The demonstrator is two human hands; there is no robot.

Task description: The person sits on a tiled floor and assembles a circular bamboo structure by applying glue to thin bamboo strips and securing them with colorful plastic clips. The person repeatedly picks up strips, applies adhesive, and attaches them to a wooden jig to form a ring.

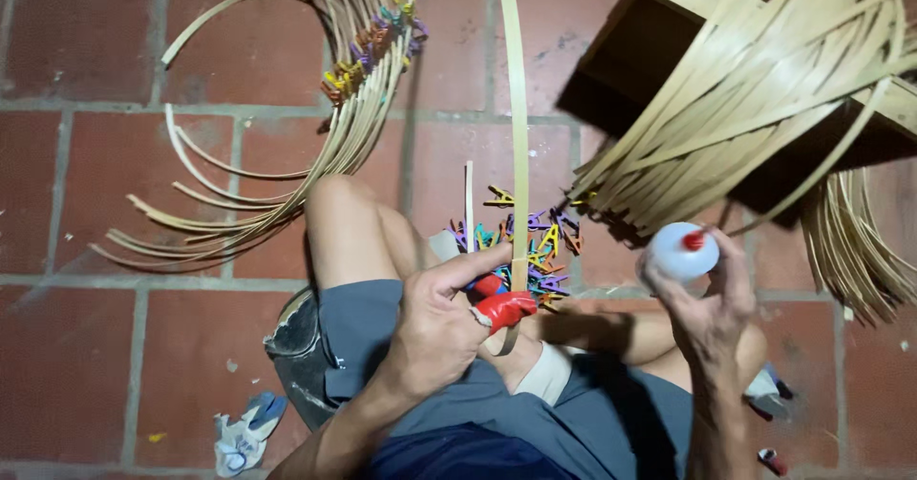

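The person sits low over the red tile floor (76, 346), knees bent. The left hand (435, 332) has its grip clamped on a long bamboo strip (519, 136); the thumb, wrapped in red tape (506, 308), presses the lower end of the strip against the fingers, and the strip rises straight away from the body. The right hand (707, 313) has its grip closed around a white glue bottle (680, 254) with a red tip, held just beside the strip but apart from it. To do this well, the strip should probably stay firmly pinched and steady, and the bottle tip should meet only the place where it is needed. Beyond the knees lies a pile of coloured clips (535, 241). Farther left are curved bamboo hoops (353, 117), some carrying clips. At far right, a bundle of flat strips (755, 88) rests over a wooden box (669, 2).
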